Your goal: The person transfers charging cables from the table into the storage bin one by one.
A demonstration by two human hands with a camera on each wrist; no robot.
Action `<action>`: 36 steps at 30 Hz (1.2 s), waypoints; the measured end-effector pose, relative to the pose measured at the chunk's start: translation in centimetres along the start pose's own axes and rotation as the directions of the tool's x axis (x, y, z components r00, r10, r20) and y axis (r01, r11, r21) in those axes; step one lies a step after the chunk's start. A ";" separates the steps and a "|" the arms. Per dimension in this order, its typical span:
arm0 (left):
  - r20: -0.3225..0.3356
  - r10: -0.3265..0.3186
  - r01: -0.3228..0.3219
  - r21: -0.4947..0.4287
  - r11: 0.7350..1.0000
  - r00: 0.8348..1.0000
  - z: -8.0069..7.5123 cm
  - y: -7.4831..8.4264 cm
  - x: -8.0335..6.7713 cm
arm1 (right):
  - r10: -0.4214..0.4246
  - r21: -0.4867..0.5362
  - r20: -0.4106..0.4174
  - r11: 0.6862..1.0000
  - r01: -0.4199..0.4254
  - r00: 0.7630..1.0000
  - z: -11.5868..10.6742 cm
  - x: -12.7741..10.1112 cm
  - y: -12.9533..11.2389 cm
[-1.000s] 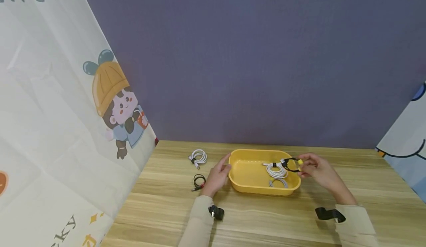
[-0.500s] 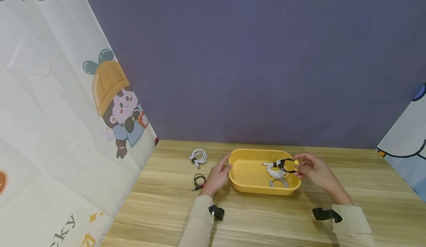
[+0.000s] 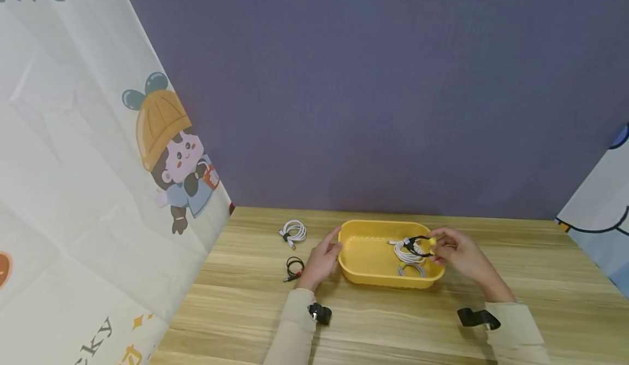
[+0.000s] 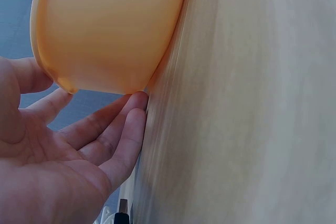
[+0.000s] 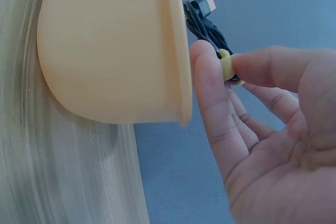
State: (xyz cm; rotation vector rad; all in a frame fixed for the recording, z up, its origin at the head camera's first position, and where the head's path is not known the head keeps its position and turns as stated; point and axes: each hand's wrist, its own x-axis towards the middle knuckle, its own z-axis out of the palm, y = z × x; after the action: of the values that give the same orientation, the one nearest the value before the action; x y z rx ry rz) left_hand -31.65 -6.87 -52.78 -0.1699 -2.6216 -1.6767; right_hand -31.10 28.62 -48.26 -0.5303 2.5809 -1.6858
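My right hand [image 3: 459,253] pinches a coiled black cable [image 3: 415,246] by its yellow tie [image 5: 227,65] between thumb and forefinger. The coil hangs over the right end of a yellow plastic basket [image 3: 366,282], just above the rim in the right wrist view. My left hand [image 3: 321,261] touches the basket's left end, its fairly straight fingers [image 4: 126,145] against the outer wall and its thumb near the rim. Inside the basket, on the right, lie a coiled white cable [image 3: 403,255] and a grey cable [image 3: 411,274] with a yellow tie.
Left of the basket, a coiled white cable [image 3: 295,230] with a black tie and a small black cable [image 3: 294,266] with a red tie lie on the wooden table [image 3: 393,321]. A dark blue panel [image 3: 373,92] stands behind the table, with a printed sheet [image 3: 73,135] at the left.
My right hand has moved left with the black cable, bringing it farther over the basket and above the white coil. The left hand and the basket stay in place.
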 end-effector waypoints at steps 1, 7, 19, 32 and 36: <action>0.002 0.000 0.000 -0.003 1.000 1.000 0.0 0.0 0.0 | 0.002 0.000 -0.001 1.000 -0.002 1.000 0.1 0.0 0.0; 0.011 0.006 -0.006 -0.015 1.000 1.000 -0.2 -0.2 -0.2 | 0.006 0.010 -0.002 1.000 -0.006 1.000 1.0 -0.1 -0.2; 0.020 0.010 -0.010 -0.031 0.999 1.000 -0.6 -0.3 -0.6 | 0.016 -0.024 0.009 1.000 -0.015 1.000 2.7 -0.5 -0.9; 0.033 0.015 -0.014 -0.029 0.999 0.999 -1.1 -0.4 -1.1 | 0.011 -0.082 0.021 0.997 -0.009 1.000 4.4 -0.9 -1.7; 0.040 0.018 -0.017 -0.035 0.999 0.999 -1.2 -0.4 -1.2 | 0.003 -0.099 0.015 0.995 -0.001 1.000 4.9 -1.0 -2.0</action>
State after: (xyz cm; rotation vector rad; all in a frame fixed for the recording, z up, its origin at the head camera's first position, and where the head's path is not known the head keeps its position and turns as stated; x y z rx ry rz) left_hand -30.50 -8.24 -52.77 -0.2290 -2.6125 -1.7320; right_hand -28.65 23.88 -48.69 -0.5414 2.6640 -1.5530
